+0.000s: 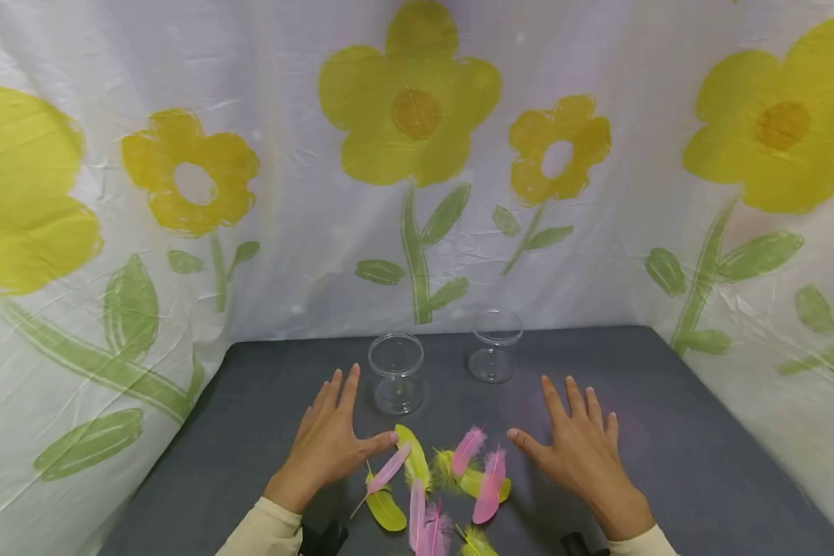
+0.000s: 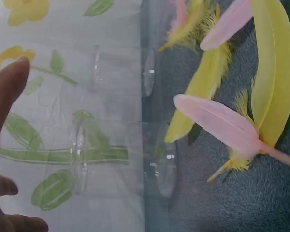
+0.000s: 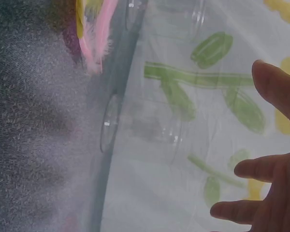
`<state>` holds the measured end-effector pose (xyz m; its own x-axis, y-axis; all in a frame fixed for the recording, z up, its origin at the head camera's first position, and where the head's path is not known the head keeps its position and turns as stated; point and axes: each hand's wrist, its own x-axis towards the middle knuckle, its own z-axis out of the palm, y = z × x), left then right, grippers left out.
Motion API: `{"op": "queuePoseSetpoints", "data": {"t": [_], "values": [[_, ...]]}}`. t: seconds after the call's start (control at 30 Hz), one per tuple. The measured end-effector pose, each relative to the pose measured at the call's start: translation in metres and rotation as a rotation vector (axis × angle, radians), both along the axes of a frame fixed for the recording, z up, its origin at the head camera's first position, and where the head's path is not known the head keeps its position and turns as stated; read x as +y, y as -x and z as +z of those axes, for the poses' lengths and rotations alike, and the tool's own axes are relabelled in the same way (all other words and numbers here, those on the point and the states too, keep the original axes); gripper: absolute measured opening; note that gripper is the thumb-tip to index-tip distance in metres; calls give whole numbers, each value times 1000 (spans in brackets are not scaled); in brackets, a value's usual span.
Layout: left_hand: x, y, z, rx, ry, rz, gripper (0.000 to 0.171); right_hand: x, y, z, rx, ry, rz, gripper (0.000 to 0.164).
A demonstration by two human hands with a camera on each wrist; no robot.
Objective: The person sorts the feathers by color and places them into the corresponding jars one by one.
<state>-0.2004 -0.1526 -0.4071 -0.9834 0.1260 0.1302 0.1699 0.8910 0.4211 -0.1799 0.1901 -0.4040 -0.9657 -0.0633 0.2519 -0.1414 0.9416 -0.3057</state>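
Note:
My left hand point(image 1: 330, 444) is spread with its fingers straight and holds nothing. Its thumb tip lies beside a yellow feather point(image 1: 417, 463) and a pink feather point(image 1: 391, 469); whether it touches them I cannot tell. To the right, my right hand point(image 1: 582, 452) is likewise spread and holds nothing, its thumb pointing toward another pink feather point(image 1: 489, 488). Between the hands lie several pink and yellow feathers, some overlapping. Beyond them stand two clear glass cups with wide rims: the nearer cup point(image 1: 398, 398) by my left fingertips, the farther cup point(image 1: 491, 364) to its right.
A dark grey cloth point(image 1: 674, 432) covers the table. White curtains printed with yellow flowers point(image 1: 417, 116) enclose its back and both sides, with the back curtain just behind the cups. Black straps point(image 1: 323, 538) show at the wrists.

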Motion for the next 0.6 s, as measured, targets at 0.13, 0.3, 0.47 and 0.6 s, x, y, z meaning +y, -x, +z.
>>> {"op": "queuePoseSetpoints", "data": {"t": [0.13,0.3,0.47,0.6], "values": [[0,9,-1,17,-67,2,125,-1,0,2,1,-12,-3,104],[4,19,-3,55,-165,21,127,-1,0,1,0,-21,-11,110],[7,32,-7,55,-247,55,129,-1,0,2,8,-21,-11,110],[8,46,-11,47,-323,78,131,0,1,3,-4,-21,-14,110]]}}
